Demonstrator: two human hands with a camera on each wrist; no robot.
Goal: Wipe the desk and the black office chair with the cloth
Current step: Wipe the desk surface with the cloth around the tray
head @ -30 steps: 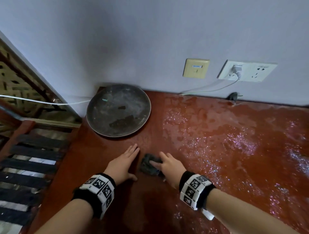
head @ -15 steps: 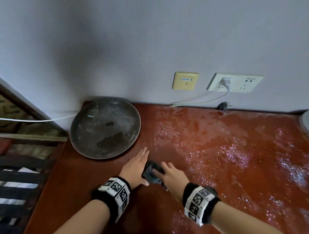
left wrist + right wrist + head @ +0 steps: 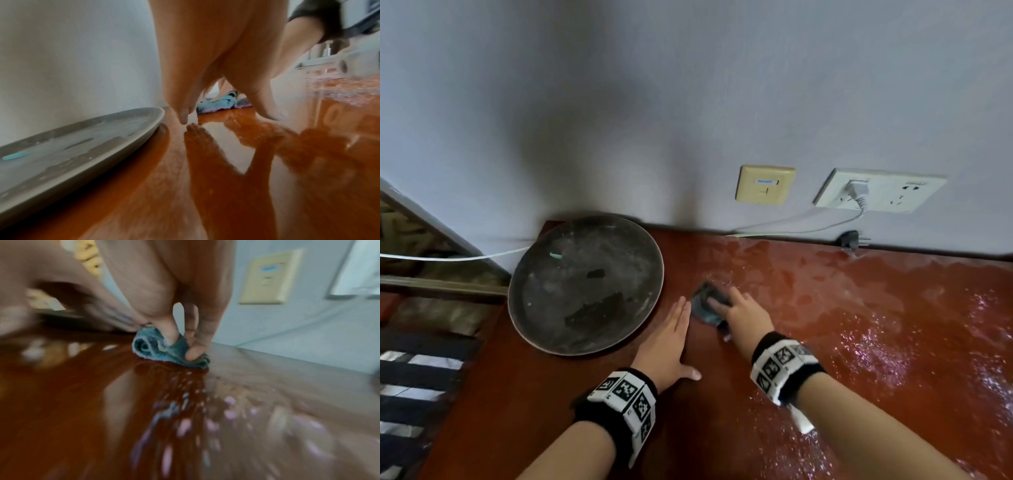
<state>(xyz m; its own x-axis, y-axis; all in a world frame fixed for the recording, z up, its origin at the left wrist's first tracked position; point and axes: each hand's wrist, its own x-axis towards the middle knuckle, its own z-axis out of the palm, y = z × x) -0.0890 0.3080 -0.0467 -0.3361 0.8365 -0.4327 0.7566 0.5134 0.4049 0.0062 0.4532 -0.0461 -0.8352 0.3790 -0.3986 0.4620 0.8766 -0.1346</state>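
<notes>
The glossy red-brown desk [image 3: 842, 342] runs along a grey wall and is wet on its right side. A small crumpled blue-grey cloth [image 3: 703, 308] [image 3: 223, 104] [image 3: 158, 352] lies on it near the middle. My right hand [image 3: 726, 303] grips the cloth, thumb and fingers dug into it, and presses it down on the desk. My left hand [image 3: 681, 329] lies flat on the desk just left of the cloth, fingers straight and together, holding nothing. No office chair is in view.
A large round dusty grey plate [image 3: 585, 284] [image 3: 72, 146] sits at the desk's back left corner, close to my left hand. Wall sockets [image 3: 876, 190], a white cable and a black plug [image 3: 849, 238] are at the back. Off the desk's left edge are striped slats [image 3: 414, 377].
My right hand has pushed the cloth away from me toward the wall. The left hand has slid forward beside it, staying flat on the desk.
</notes>
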